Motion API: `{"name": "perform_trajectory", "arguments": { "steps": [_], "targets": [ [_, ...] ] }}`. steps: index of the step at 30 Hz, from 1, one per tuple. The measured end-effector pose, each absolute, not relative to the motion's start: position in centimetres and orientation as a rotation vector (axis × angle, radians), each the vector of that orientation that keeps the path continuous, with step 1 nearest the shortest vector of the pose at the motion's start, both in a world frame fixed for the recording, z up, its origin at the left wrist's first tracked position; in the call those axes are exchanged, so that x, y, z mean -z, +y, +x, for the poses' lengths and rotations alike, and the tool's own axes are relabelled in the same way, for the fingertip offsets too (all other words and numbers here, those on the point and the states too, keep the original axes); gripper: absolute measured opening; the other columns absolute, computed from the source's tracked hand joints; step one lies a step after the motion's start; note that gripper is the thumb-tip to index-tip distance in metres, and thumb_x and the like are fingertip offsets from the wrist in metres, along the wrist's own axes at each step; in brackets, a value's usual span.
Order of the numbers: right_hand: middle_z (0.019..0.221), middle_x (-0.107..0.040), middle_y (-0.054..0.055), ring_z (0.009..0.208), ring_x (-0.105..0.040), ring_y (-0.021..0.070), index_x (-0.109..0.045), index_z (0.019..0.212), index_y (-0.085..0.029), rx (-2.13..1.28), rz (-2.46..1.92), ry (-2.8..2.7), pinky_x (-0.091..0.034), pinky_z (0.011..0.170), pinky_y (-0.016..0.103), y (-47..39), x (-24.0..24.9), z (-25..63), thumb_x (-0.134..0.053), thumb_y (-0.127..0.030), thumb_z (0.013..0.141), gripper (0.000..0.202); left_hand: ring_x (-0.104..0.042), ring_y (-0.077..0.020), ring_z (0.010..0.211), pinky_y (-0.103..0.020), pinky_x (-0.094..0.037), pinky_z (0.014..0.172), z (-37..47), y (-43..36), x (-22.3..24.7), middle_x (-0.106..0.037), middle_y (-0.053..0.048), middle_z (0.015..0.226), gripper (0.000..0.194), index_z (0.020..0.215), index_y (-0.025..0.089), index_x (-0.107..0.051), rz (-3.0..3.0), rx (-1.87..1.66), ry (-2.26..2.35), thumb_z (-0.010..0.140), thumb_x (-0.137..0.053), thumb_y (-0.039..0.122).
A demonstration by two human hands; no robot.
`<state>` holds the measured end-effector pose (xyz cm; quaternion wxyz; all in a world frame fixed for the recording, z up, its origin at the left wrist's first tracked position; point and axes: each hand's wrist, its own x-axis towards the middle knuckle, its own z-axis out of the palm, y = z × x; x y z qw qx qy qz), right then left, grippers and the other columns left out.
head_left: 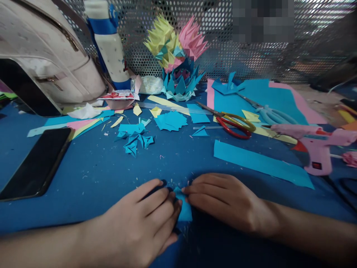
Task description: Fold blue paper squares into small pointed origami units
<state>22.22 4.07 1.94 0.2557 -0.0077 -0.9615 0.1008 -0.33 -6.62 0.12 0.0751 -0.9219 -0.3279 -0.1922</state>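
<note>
A small piece of blue paper [184, 209], folded to a point at its top, lies on the blue table between my two hands. My left hand [152, 217] has its fingers curled together and pressed on the paper's left edge. From the other side, my right hand [223, 199] holds the paper's upper right with its fingertips drawn together. My fingers hide part of the paper. Beyond them lie folded blue paper pieces [134, 136] and a stack of small blue paper cutouts [171, 121]. To the right rests a long blue paper strip [259, 162].
Red-and-yellow scissors [234, 123], light-blue scissors [275, 113] and a pink glue gun [316, 145] lie at right. Two phones [39, 162], a bottle [110, 56] and a backpack [55, 63] are at left. Folded paper flowers [181, 82] stand against a perforated metal panel [217, 59].
</note>
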Motion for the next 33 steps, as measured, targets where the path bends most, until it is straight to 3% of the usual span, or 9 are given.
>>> {"name": "perform_trajectory", "arguments": {
  "steps": [18,33],
  "targets": [
    [0.086,-0.074,0.009,0.082,-0.068,0.0161,-0.066,0.087,-0.013,-0.171,-0.023,-2.632,-0.059,0.077,0.030,3.5,-1.8,22.2,-0.035,-0.009,0.102,0.035,-0.064,-0.0221,0.099,-0.041,-0.043,0.104,-0.1,-6.4,-0.2,-0.071,-0.008,0.107,0.028,0.109,0.009,-0.070,-2.763,0.633,-0.986,0.099,-0.055,0.031],
    [0.082,-0.074,0.007,0.070,-0.064,0.0178,-0.068,0.087,-0.016,0.094,-0.158,-2.777,-0.050,0.067,0.033,0.8,-3.0,22.3,-0.026,-0.007,0.100,0.045,-0.062,-0.0235,0.101,-0.043,-0.041,0.106,-0.1,-6.6,-0.3,-0.072,-0.007,0.108,0.030,0.114,0.007,-0.069,-2.753,0.644,-0.985,0.100,-0.053,0.028]
  ]
}}
